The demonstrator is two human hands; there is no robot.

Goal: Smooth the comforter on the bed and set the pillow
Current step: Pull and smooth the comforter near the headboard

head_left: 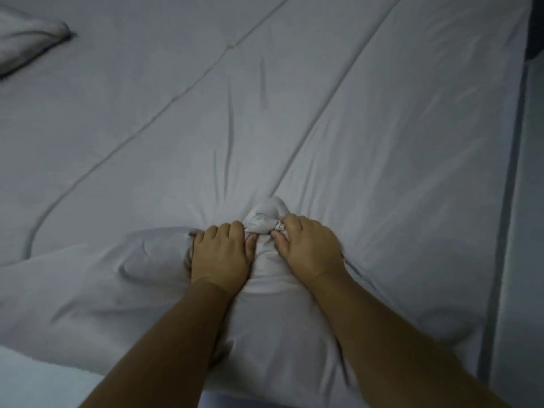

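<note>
**Both hands gripping bunched comforter**

White comforter (265, 113) spreads flat ahead of my fingers. Left hand (219, 257) and right hand (309, 248) are curled closed, side by side, each clutching one raised fabric bunch (263, 220). Pillow (26, 39) lies far beyond, leftward.

Grey floor strip (518, 260) at right; dark object (537, 28) top right
</note>
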